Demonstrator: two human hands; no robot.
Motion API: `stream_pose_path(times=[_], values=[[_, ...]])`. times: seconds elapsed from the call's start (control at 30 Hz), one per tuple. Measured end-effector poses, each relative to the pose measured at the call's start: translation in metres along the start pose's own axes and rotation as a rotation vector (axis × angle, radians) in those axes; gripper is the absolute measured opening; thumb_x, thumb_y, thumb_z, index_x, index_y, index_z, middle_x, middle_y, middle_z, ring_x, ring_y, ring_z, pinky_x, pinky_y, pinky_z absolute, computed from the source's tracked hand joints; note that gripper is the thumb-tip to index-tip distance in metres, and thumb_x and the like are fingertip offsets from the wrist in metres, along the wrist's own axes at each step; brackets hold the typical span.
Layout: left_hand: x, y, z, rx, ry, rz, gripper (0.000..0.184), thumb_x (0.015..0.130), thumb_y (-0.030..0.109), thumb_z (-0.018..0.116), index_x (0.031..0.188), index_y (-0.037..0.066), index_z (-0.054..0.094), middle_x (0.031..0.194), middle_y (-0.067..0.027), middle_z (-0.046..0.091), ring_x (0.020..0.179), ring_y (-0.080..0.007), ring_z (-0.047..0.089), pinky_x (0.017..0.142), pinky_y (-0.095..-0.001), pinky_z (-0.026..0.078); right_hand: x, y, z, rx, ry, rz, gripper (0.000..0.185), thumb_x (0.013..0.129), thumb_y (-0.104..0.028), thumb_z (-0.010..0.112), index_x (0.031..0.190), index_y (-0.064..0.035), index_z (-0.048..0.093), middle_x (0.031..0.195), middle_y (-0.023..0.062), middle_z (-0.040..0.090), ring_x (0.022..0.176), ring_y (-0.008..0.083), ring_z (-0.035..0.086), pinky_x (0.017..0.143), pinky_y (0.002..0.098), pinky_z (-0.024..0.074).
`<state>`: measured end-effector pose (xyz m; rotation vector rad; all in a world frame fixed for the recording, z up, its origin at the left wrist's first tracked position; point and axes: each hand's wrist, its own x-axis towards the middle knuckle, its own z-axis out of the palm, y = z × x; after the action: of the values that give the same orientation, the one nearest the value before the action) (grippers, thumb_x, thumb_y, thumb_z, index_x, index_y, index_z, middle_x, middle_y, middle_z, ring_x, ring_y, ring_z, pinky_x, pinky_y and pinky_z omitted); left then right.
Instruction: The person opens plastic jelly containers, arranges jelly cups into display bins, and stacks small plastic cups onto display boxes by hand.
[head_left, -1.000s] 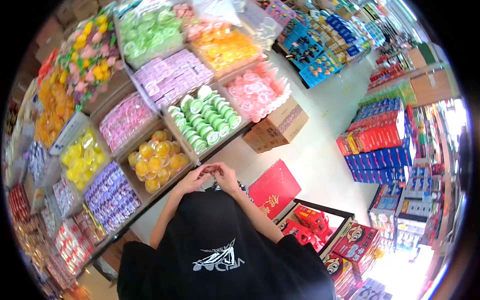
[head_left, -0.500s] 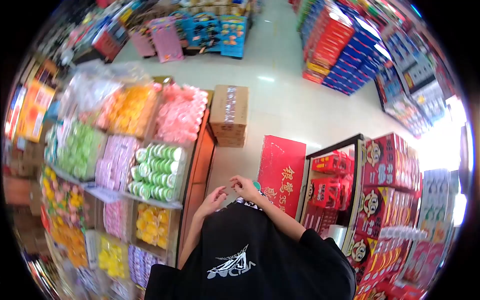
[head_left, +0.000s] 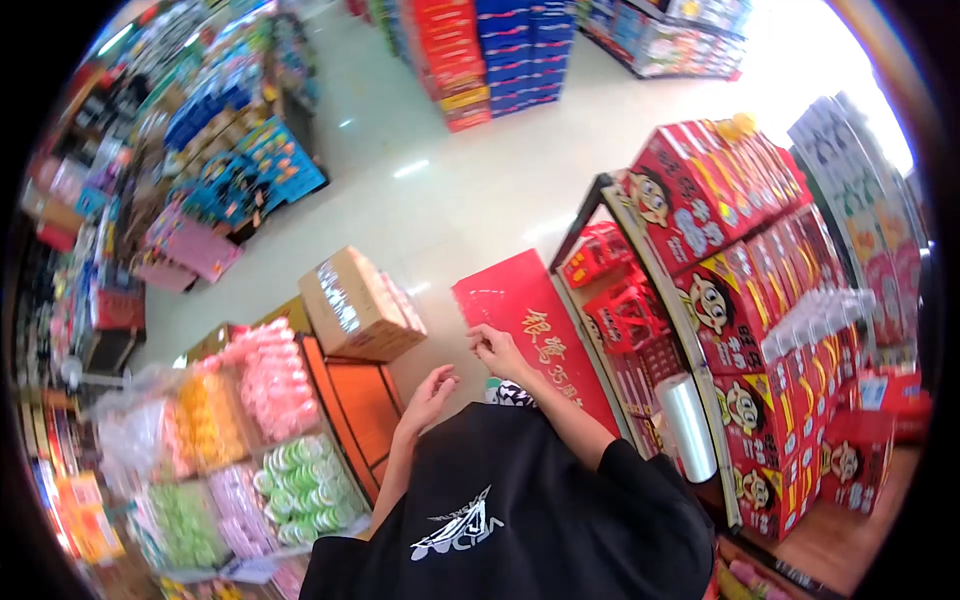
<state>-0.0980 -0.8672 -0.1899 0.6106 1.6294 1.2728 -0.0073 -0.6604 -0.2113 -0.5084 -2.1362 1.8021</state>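
My left hand (head_left: 430, 396) is held in front of my black shirt, with its fingers loosely bent and apart and nothing visible in them. Slightly higher and to the right, my right hand (head_left: 497, 352) has curled fingers with a gap to the thumb; no object shows in it. Both hands are in the air, apart from each other. Beyond the right hand lies a red mat (head_left: 520, 295) with gold characters on the floor. A taped cardboard box (head_left: 350, 310) stands to the left of the hands.
Candy bins with pink pieces (head_left: 275, 390) and green-white rolls (head_left: 305, 485) fill the left. Stacked red drink cartons (head_left: 700, 220) and a shelf with red gift bags (head_left: 625, 310) stand right. A clear roll (head_left: 686, 425) is beside them. Blue boxes (head_left: 520, 60) rise ahead.
The view has swung to the right and tilted, so the bins moved down and left and the red cartons came further in. Both hands keep nearly the same pose in front of the body.
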Motion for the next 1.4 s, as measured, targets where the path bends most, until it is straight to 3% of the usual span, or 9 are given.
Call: stream_pose_path(times=[0.27,0.57,0.83,0.9,0.97,1.07,1.13,1.27,1.4], values=[[0.086,0.06,0.046,0.042,-0.228,0.046,0.042,0.102,0.024,0.049,0.138,0.002,0.044,0.119,-0.0096,0.061,0.106,-0.0166,0.057,0.091,-0.0299,0.046,-0.008,0.01,-0.072,0.017,0.365,0.11,0.026,0.088,0.006,0.047,0.11,-0.0013,0.059,0.084,0.0061,0.067,0.075,0.0104,0.063,0.067,0.0256,0.0507],[0.134,0.035,0.065,0.101,-0.477,-0.007,0.039,0.1,0.023,0.053,0.131,0.0,0.049,0.112,-0.0102,0.063,0.105,-0.016,0.06,0.091,-0.0296,0.048,-0.039,0.019,-0.11,0.092,0.638,0.234,0.026,0.085,0.002,0.05,0.108,0.0005,0.061,0.086,0.0078,0.069,0.078,0.0139,0.065,0.07,0.0273,0.0508],[0.218,0.061,0.057,0.137,-0.501,-0.06,0.038,0.1,0.024,0.054,0.131,0.001,0.049,0.115,-0.0097,0.062,0.106,-0.0155,0.059,0.09,-0.0302,0.048,0.011,0.019,-0.144,0.171,0.621,0.276,0.021,0.091,0.0,0.051,0.11,0.0009,0.061,0.093,0.0061,0.068,0.083,0.0114,0.064,0.074,0.0252,0.0521],[0.244,0.089,0.056,0.156,-0.501,-0.092,0.04,0.1,0.025,0.054,0.132,0.002,0.049,0.116,-0.0094,0.061,0.107,-0.0153,0.058,0.091,-0.0305,0.047,0.038,-0.002,-0.163,0.101,0.658,0.167,0.019,0.091,0.0,0.053,0.109,0.0007,0.061,0.093,0.0067,0.069,0.083,0.0122,0.065,0.074,0.0259,0.0526],[0.273,0.107,0.058,0.167,-0.493,-0.068,0.04,0.1,0.026,0.054,0.133,0.002,0.049,0.116,-0.0091,0.061,0.106,-0.0154,0.058,0.091,-0.0305,0.047,0.062,-0.051,-0.199,-0.073,0.645,0.057,0.018,0.088,0.003,0.06,0.106,-0.0009,0.062,0.095,0.0095,0.068,0.086,0.0176,0.066,0.075,0.0289,0.0533],[0.317,0.123,0.059,0.182,-0.444,0.017,0.039,0.1,0.025,0.054,0.132,0.003,0.05,0.114,-0.0088,0.062,0.103,-0.0159,0.059,0.089,-0.0305,0.048,0.093,-0.101,-0.274,-0.458,0.657,-0.355,0.022,0.084,0.006,0.064,0.104,-0.0026,0.063,0.097,0.0118,0.067,0.089,0.023,0.066,0.076,0.0313,0.0528],[0.351,0.121,0.063,0.183,-0.421,0.088,0.038,0.1,0.024,0.054,0.131,0.003,0.051,0.113,-0.0089,0.064,0.102,-0.0161,0.059,0.088,-0.0303,0.048,0.108,-0.143,-0.334,-0.589,0.743,-0.481,0.021,0.08,0.007,0.065,0.098,-0.0035,0.062,0.091,0.0123,0.065,0.088,0.0295,0.064,0.079,0.0371,0.0527],[0.394,0.178,0.077,0.279,-0.385,0.098,0.038,0.097,0.022,0.058,0.129,0.002,0.053,0.109,-0.0115,0.066,0.102,-0.0183,0.063,0.085,-0.0324,0.051,0.125,-0.172,-0.464,-0.87,0.949,-0.411,0.028,0.08,0.003,0.067,0.107,-0.0016,0.059,0.104,0.0143,0.063,0.094,0.0287,0.063,0.079,0.0353,0.052],[0.413,0.277,0.128,0.462,-0.462,0.399,0.038,0.093,0.017,0.062,0.126,0.001,0.054,0.105,-0.0145,0.066,0.097,-0.0228,0.065,0.085,-0.0342,0.052,0.139,-0.148,-0.581,-0.877,1.158,-0.205,0.046,0.083,-0.012,0.071,0.123,-0.0021,0.051,0.118,0.0152,0.058,0.108,0.0274,0.058,0.091,0.038,0.0468]])
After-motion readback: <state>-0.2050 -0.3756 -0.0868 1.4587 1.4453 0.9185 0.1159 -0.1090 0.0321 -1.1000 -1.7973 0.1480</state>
